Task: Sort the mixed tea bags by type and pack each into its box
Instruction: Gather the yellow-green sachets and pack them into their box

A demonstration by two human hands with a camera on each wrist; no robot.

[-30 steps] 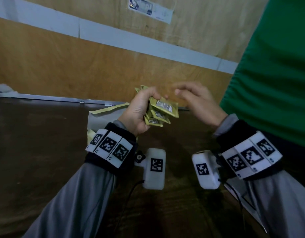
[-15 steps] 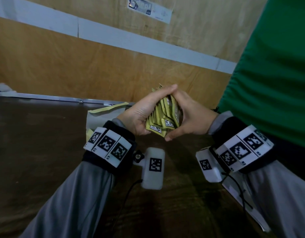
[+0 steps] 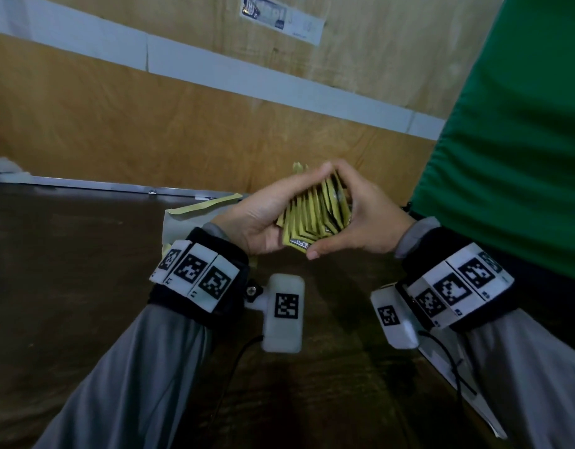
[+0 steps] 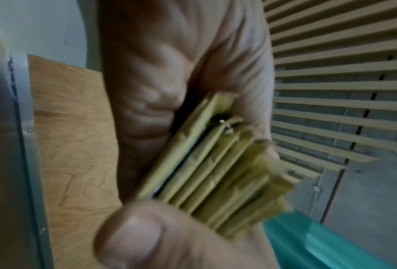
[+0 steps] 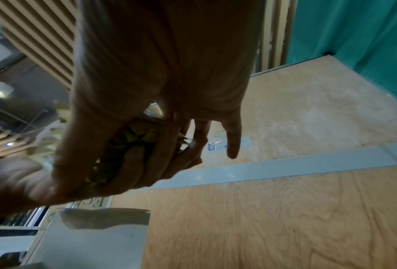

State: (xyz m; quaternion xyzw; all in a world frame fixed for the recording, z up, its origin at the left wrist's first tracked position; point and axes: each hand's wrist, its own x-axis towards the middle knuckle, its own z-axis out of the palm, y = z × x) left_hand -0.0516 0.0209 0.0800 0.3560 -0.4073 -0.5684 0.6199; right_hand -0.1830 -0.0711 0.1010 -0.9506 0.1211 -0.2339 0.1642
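A stack of several yellow tea bags (image 3: 315,218) stands on edge in the air above the dark table (image 3: 69,270). My left hand (image 3: 266,222) grips it from the left, with the thumb over the top. From the right, my right hand (image 3: 367,222) clasps the same stack, thumb underneath. The left wrist view shows the tea bags (image 4: 215,163) fanned edge-on between palm and thumb. They are mostly hidden by fingers in the right wrist view, where only a bit of the yellow tea bags (image 5: 132,138) shows. An open box (image 3: 182,218) with a yellow-edged flap stands behind my left wrist.
A wooden wall panel (image 3: 150,124) with a grey strip rises right behind the table's metal back edge (image 3: 85,186). Green cloth (image 3: 506,140) hangs at the right. A white sheet of paper (image 3: 441,361) lies under my right forearm. The box's pale wall (image 5: 96,236) sits below my right hand.
My right hand, apart from the bags a second ago, has closed against the loose fan in my left hand. Together they have pressed the bags into an upright stack.
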